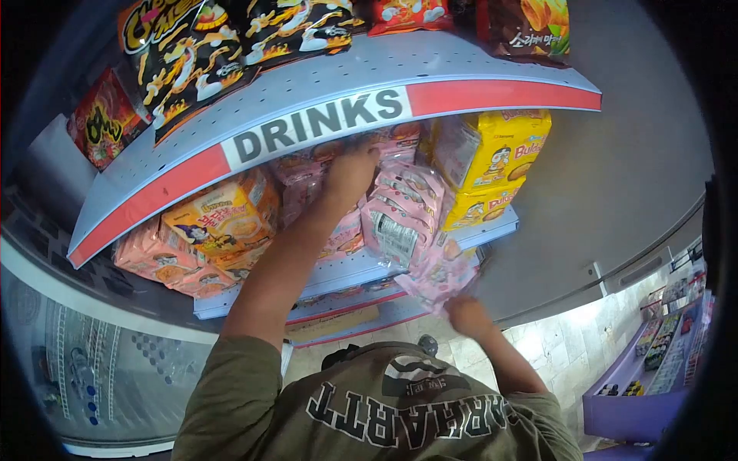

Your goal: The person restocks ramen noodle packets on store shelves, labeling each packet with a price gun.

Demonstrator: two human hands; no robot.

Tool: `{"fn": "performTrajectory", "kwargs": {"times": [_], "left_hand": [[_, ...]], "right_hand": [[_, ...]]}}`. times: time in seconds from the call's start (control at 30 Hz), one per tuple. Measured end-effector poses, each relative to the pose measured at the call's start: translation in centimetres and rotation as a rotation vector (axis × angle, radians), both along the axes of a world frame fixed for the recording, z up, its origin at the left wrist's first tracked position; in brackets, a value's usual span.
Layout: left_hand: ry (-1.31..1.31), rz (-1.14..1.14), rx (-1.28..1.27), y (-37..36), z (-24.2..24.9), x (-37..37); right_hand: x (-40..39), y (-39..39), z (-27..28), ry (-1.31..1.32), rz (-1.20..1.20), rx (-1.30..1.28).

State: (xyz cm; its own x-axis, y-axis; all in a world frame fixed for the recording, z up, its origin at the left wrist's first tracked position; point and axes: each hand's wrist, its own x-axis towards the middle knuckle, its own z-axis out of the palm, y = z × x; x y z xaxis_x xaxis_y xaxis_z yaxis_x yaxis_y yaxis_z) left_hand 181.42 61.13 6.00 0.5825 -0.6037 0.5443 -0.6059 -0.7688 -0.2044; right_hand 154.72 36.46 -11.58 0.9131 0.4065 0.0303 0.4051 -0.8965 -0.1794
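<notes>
My left hand (pixel 352 175) reaches in under the shelf edge marked DRINKS, among pink noodle packs (pixel 306 192); its fingers are in shadow and mostly hidden. Lower and to the right, my right hand (pixel 467 315) grips the lower corner of a loose pink packet (pixel 438 273), which hangs tilted over the lower shelf's front edge. Between the two hands, a clear-wrapped bundle of pink packs (pixel 398 227) with a white barcode label leans on the lower shelf.
Yellow packs (pixel 492 157) are stacked to the right, orange packs (pixel 223 215) to the left. Black snack bags (pixel 184 65) and a brown bag (pixel 530 31) sit on the upper shelf (pixel 330 77). A purple display shelf (pixel 615 415) stands at lower right.
</notes>
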Motion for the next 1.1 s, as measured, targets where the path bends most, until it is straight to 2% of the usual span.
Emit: {"fn": "performTrajectory", "kwargs": {"times": [0.03, 0.07, 0.13, 0.2, 0.27, 0.43, 0.67, 0.7, 0.83, 0.9, 1.0, 1.07, 1.1], "left_hand": [[0.012, 0.003, -0.013, -0.1, 0.1, 0.1], [0.026, 0.007, -0.024, -0.1, 0.1, 0.2], [0.062, 0.009, -0.036, 0.0, -0.2, 0.3], [-0.013, -0.020, -0.017, 0.0, -0.2, 0.6], [-0.061, 0.000, 0.040, -0.3, 1.0, -0.4], [0.232, -0.397, -0.180, -1.8, 2.6, -1.0], [0.609, -0.202, -0.063, -3.4, 0.8, 2.0], [0.580, -0.242, -0.121, -3.4, 0.3, 2.1], [0.756, -0.148, -0.222, -3.7, -0.9, 2.9], [0.778, -0.124, -0.273, -3.7, -1.3, 3.1], [0.965, -0.082, -0.370, -4.4, -1.6, 3.4], [0.896, 0.021, -0.298, -5.2, -2.3, 4.5], [0.864, 0.073, -0.258, -5.3, -2.2, 4.5]], "right_hand": [[-0.4, 0.0, 0.0, 0.138, -0.013, 0.041], [-0.2, -0.1, 0.0, 0.166, -0.077, 0.103], [0.5, 2.6, 4.7, 0.226, -0.209, 0.239], [2.7, 4.2, 9.5, 0.182, -0.322, 0.667], [5.4, 4.5, 10.1, -0.228, -0.213, 0.744], [11.4, 4.7, 10.9, -0.258, -0.087, 0.801], [13.6, 5.0, 11.3, -0.295, -0.092, 0.691], [13.7, 4.8, 11.8, -0.273, -0.107, 0.683], [13.6, 4.6, 13.4, -0.142, -0.134, 0.592], [13.0, 4.7, 12.8, -0.215, -0.088, 0.505], [11.6, 5.5, 12.5, -0.370, -0.072, 0.463], [10.2, 6.6, 12.7, -0.453, -0.113, 0.455], [9.7, 6.8, 12.5, -0.433, -0.107, 0.542]]}}
